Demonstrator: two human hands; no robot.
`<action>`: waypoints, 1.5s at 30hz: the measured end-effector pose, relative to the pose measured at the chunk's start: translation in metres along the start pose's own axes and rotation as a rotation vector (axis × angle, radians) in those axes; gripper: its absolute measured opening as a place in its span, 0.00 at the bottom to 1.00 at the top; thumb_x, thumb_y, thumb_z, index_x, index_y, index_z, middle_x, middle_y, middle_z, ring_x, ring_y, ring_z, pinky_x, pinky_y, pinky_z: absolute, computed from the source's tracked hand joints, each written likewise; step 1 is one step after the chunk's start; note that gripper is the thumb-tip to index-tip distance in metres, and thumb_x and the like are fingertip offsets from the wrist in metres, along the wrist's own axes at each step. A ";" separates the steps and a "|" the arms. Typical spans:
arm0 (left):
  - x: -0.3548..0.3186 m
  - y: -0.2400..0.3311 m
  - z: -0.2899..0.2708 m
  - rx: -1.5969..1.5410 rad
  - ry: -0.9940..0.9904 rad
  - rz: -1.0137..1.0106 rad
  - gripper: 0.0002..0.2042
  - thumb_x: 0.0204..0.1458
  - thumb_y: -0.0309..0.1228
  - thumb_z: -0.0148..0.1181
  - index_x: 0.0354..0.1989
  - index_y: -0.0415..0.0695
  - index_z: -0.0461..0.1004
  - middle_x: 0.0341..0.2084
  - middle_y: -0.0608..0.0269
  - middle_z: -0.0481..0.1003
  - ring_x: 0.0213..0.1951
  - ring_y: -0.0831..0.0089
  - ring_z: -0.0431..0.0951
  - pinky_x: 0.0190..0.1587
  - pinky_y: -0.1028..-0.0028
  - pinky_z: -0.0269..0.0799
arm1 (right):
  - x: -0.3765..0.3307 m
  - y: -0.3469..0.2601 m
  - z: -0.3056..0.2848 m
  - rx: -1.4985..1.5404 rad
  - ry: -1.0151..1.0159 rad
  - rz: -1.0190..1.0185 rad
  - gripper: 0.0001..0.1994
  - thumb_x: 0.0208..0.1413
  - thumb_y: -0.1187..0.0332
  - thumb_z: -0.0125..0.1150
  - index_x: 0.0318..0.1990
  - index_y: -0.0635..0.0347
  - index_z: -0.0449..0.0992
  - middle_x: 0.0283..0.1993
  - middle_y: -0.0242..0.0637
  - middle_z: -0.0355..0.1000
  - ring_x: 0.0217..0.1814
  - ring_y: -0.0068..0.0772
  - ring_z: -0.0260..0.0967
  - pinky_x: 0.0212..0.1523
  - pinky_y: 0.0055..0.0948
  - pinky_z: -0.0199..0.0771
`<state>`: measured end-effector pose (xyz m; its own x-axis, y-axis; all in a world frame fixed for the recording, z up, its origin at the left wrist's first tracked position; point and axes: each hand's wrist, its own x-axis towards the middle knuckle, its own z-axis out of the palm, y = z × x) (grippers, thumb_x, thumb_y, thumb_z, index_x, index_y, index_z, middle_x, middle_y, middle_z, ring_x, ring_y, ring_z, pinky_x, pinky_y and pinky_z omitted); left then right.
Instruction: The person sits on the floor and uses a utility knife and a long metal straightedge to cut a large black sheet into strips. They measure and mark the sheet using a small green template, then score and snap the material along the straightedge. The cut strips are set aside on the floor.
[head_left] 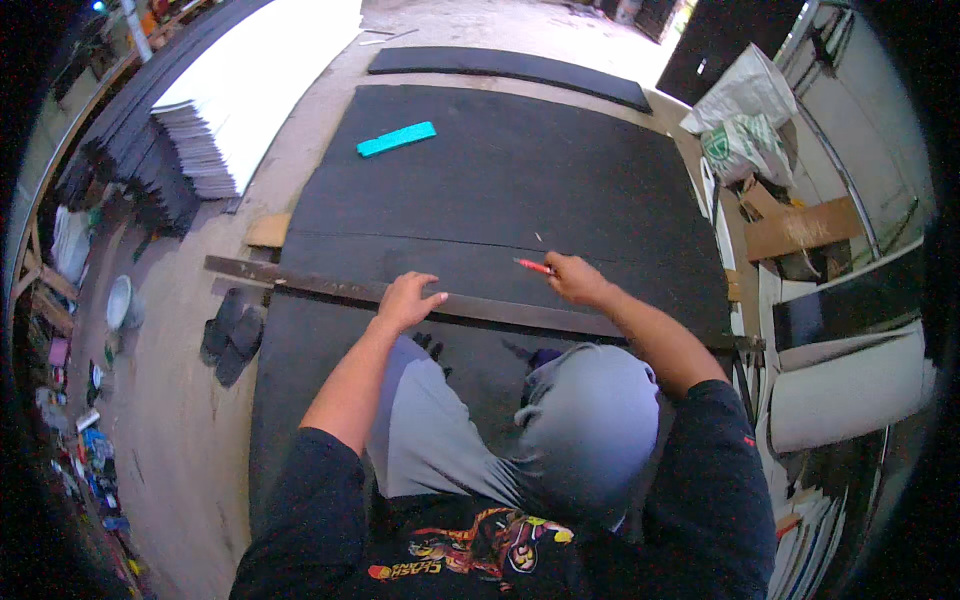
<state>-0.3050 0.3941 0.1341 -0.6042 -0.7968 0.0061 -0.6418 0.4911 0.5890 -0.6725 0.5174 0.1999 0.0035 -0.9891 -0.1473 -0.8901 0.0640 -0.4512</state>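
A large black foam-like sheet [500, 180] lies under me, and I am kneeling or crouching on it. Across it runs a long dark straight bar [530, 312], its left end reaching past the sheet's edge. My left hand [405, 302] rests on the bar, thumb and fingers spread. Beyond the bar, my right hand [578, 278] is closed around a slim red cutter knife [535, 266], its tip pointing left near the sheet's surface. A thin line crosses the sheet just past the bar. Farther off lies a turquoise strip [397, 139].
Tall stacks of white sheets [270, 90] and black sheets [140, 165] stand at the far left. Dark slippers [234, 335] and a pale bucket [122, 302] are on the left floor. Another black slab [510, 73] lies beyond. Sacks [745, 150] and cardboard [805, 228] line the right.
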 end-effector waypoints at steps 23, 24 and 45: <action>0.031 -0.264 -0.087 -0.186 0.502 -0.771 0.32 0.56 0.45 0.68 0.62 0.34 0.72 0.57 0.39 0.76 0.61 0.47 0.74 0.65 0.57 0.68 | 0.323 -0.232 0.123 0.066 -0.308 -0.390 0.14 0.67 0.65 0.53 0.56 0.59 0.69 0.43 0.61 0.77 0.49 0.70 0.73 0.48 0.62 0.72; 0.041 -0.277 -0.088 -0.178 0.521 -0.774 0.32 0.56 0.44 0.68 0.63 0.34 0.71 0.59 0.39 0.74 0.63 0.47 0.72 0.66 0.57 0.66 | 0.331 -0.228 0.135 0.075 -0.335 -0.365 0.15 0.67 0.66 0.53 0.57 0.59 0.69 0.44 0.61 0.77 0.50 0.70 0.73 0.48 0.62 0.72; 0.086 -0.378 -0.132 -0.179 0.655 -0.893 0.25 0.71 0.49 0.44 0.37 0.37 0.74 0.35 0.40 0.78 0.42 0.39 0.78 0.45 0.50 0.70 | 0.433 -0.309 0.210 0.176 -0.206 -0.519 0.23 0.71 0.62 0.49 0.71 0.52 0.63 0.48 0.53 0.77 0.43 0.63 0.77 0.44 0.57 0.78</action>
<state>-0.0517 0.0937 0.0182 0.4374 -0.8954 -0.0834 -0.6117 -0.3642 0.7023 -0.3005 0.0975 0.0904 0.5234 -0.8516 -0.0284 -0.6592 -0.3836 -0.6468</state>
